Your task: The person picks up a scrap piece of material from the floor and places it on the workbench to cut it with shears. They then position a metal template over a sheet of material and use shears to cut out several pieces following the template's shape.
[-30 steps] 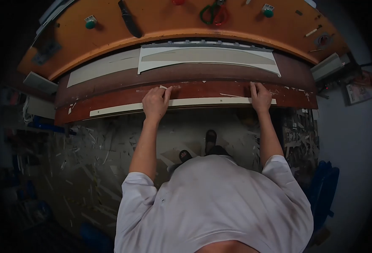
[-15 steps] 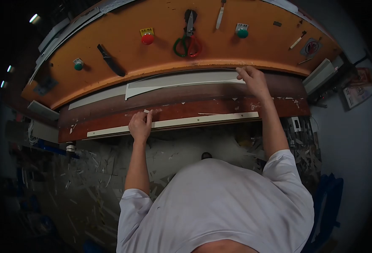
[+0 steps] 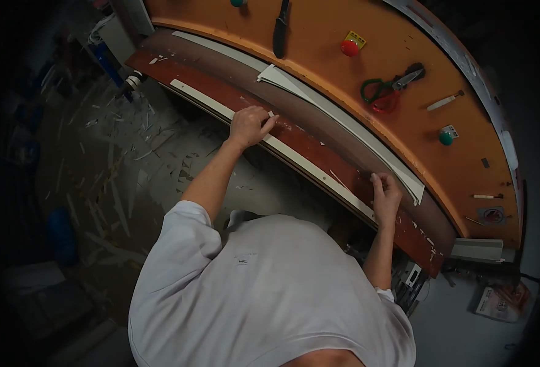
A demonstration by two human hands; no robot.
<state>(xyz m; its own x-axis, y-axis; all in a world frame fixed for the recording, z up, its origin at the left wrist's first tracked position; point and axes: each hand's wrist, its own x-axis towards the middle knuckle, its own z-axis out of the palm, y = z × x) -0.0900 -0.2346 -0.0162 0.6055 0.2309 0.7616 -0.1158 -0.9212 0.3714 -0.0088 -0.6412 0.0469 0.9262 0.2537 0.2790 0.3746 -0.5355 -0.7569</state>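
Head view. Left hand (image 3: 249, 126) lies on the red-brown front edge of the desk (image 3: 319, 153), fingers curled loosely, fingertips pressing down on the long white strip (image 3: 282, 148) that runs along that edge; nothing is clasped in it. Right hand (image 3: 385, 199) sits farther along the same edge, fingers bent and pinched at the strip's far end; whether it actually grips the strip cannot be told.

The strip passes under both hands, from well beyond the left hand to just at the right hand. Just above the hands, on the darker band of the desk, lie pale cut sheets (image 3: 337, 116), long and narrow, tapering to a point near the right hand.

Farther beyond the hands, on the orange surface (image 3: 374, 85): green-and-red handled scissors (image 3: 389, 90), a red button on a yellow base (image 3: 351, 46), a green button (image 3: 446, 136), a dark-handled knife (image 3: 280, 30). No readable writing on any of them.

Below the left hand, the floor (image 3: 129, 159) is strewn with pale offcuts. The person wears a white shirt (image 3: 264, 293).
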